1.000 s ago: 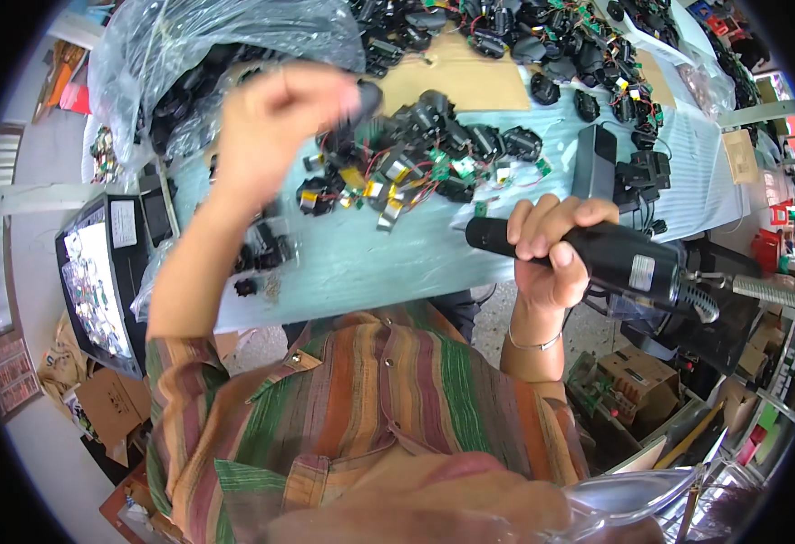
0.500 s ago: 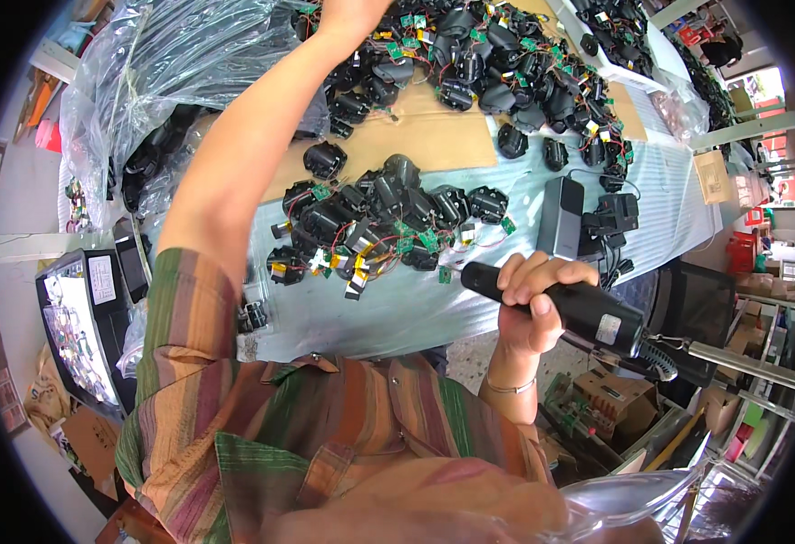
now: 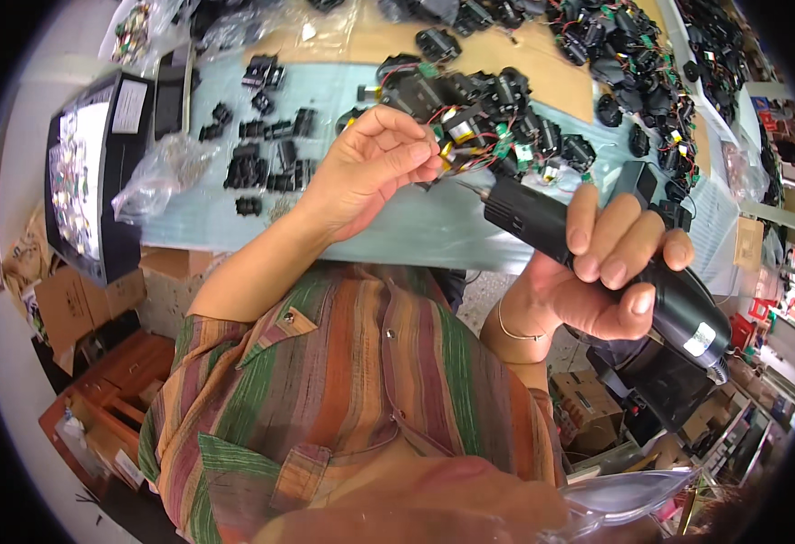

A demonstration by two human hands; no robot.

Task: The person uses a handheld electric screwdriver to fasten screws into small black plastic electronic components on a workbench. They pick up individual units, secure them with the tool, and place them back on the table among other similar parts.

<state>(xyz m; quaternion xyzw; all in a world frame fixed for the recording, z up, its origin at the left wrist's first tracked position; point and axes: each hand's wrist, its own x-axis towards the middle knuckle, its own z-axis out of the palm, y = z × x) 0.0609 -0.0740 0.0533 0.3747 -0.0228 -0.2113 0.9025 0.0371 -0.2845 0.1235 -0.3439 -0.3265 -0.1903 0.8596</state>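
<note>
My right hand (image 3: 588, 295) is wrapped around a black electric screwdriver (image 3: 526, 216), held tilted with its thin bit (image 3: 472, 189) pointing left. My left hand (image 3: 375, 172) is closed in a pinch, thumb against forefinger, just left of the bit and apart from it. Whatever the pinch holds, if anything, is too small to make out. Right behind both hands lies a heap of black plastic housings (image 3: 506, 91) with green circuit boards, coloured wires and yellow-wrapped parts. Smaller black plastic parts (image 3: 246, 170) lie loose on the table left of my left hand.
A pale blue-green sheet (image 3: 225, 227) covers the table, with cardboard (image 3: 542, 63) further back. A larger heap of wired housings (image 3: 629, 77) lies far right. At the left stand a black-framed lit panel (image 3: 89, 172) and a crumpled clear bag (image 3: 166, 177). Cardboard boxes (image 3: 588, 408) sit below right.
My left hand has come back from the far heap to beside the screwdriver's bit, its fingers now pinched. The screwdriver stays in my right hand, and the view has shifted toward the left.
</note>
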